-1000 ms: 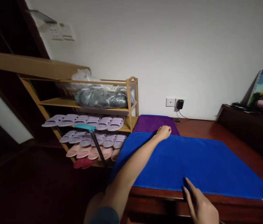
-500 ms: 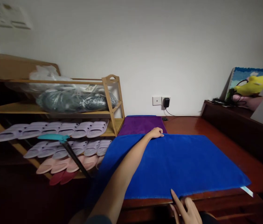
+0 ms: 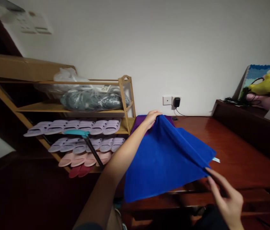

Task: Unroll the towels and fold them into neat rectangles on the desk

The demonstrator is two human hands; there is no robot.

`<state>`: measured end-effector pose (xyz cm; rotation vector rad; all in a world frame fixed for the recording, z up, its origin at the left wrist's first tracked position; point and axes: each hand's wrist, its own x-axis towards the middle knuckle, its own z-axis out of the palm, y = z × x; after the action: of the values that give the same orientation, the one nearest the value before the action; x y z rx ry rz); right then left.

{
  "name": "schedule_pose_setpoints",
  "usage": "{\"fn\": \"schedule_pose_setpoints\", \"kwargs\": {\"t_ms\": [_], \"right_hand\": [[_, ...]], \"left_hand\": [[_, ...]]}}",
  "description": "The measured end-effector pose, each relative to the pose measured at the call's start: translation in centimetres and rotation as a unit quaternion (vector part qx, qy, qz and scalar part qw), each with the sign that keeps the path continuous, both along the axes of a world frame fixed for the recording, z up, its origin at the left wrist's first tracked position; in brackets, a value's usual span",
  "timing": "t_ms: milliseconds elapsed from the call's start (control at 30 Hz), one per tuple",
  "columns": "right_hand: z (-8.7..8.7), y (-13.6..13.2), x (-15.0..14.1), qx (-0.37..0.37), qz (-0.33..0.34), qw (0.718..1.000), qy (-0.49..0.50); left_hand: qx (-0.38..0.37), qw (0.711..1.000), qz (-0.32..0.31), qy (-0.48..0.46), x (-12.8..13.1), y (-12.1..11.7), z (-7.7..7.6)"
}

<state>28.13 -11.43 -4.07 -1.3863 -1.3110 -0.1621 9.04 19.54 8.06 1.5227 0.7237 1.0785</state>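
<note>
A blue towel (image 3: 166,159) hangs between my two hands, raised along a fold that slants from the far edge to the near right. My left hand (image 3: 152,118) pinches its far edge, arm stretched forward. At the near edge, my right hand (image 3: 227,195) grips the cloth between thumb and fingers. The towel's right part, with a white tag (image 3: 216,159), lies over the reddish-brown wooden tabletop (image 3: 245,159). Behind my left hand, a purple cloth (image 3: 138,120) shows in part on the tabletop; the blue towel hides the rest.
To the left stands a wooden rack (image 3: 126,105) with rows of slippers (image 3: 112,126) and a plastic-wrapped bundle (image 3: 89,100). A dark pole with a teal top (image 3: 77,132) rises before it. A black plug (image 3: 176,102) sits in the wall; a yellow plush toy (image 3: 269,83) is at right.
Both hands have lifted the blue towel from lying flat and drawn it into a fold. My right hand has moved right and closed on the near edge.
</note>
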Motion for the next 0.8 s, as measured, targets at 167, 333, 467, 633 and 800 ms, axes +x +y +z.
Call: {"fn": "schedule_pose_setpoints", "kwargs": {"t_ms": [167, 333, 467, 633, 800], "right_hand": [[6.8, 5.5, 3.6, 0.025, 0.018, 0.978, 0.208], [13.1, 9.7, 5.8, 0.085, 0.082, 0.956, 0.267], [16.8, 10.8, 6.4, 0.102, 0.097, 0.961, 0.24], [19.2, 12.3, 7.0, 0.106, 0.107, 0.964, 0.218], [20.3, 13.2, 7.1, 0.114, 0.134, 0.956, 0.233]], "left_hand": [[0.001, 0.997, -0.026, -0.072, -4.8, -1.3, 4.0], [0.011, 0.994, 0.003, -0.112, -7.5, -2.6, 5.8], [0.029, 0.987, 0.066, -0.145, -8.2, -3.4, 6.9], [0.036, 0.973, 0.134, -0.185, -8.5, -4.2, 8.7], [0.048, 0.97, 0.141, -0.192, -9.3, -5.2, 10.1]]}}
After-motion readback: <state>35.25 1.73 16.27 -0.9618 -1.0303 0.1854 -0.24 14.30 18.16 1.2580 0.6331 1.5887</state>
